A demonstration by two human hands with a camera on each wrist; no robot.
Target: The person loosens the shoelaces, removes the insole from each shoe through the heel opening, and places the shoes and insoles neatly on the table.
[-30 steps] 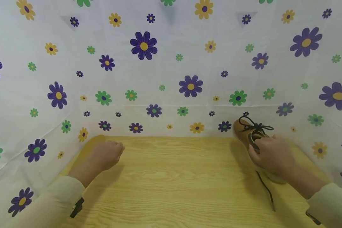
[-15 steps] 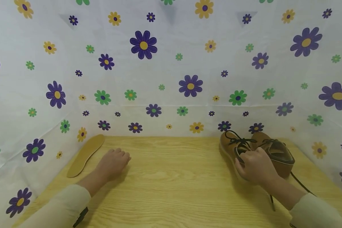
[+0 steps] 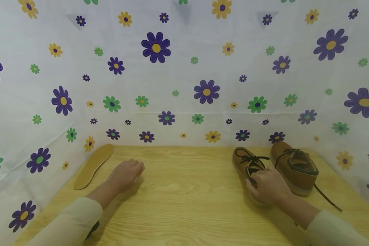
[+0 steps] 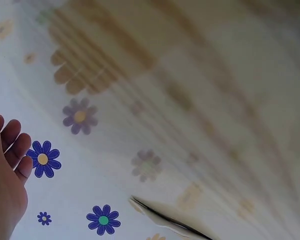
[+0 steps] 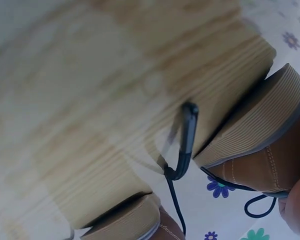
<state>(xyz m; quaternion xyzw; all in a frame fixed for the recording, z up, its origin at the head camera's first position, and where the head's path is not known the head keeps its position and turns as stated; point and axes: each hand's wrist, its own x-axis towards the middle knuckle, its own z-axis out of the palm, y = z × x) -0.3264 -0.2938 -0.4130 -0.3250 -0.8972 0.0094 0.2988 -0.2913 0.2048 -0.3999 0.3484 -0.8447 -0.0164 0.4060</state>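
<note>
My right hand (image 3: 269, 184) grips a brown lace-up shoe (image 3: 240, 168) by its collar, toe pointing to the back, on the right of the wooden table. In the right wrist view, my fingers (image 5: 297, 207) reach the stitched upper above that shoe's ribbed sole (image 5: 262, 122). A matching shoe (image 3: 298, 181) sits on the table just to its right, its dark lace trailing toward the front. On the left, my left hand (image 3: 126, 175) hovers loosely curled and holds nothing. Beside it lies a tan insole (image 3: 93, 167) near the table's left edge.
The pale wooden table (image 3: 184, 191) ends at a white flowered cloth (image 3: 184, 75) that rises at the back and both sides. A dark lace end (image 5: 187, 130) hangs close to the camera in the right wrist view.
My right hand has carried the gripped shoe leftward and lowered it, leaving the second shoe in view beside it. My left hand has shifted a little right, uncovering the insole.
</note>
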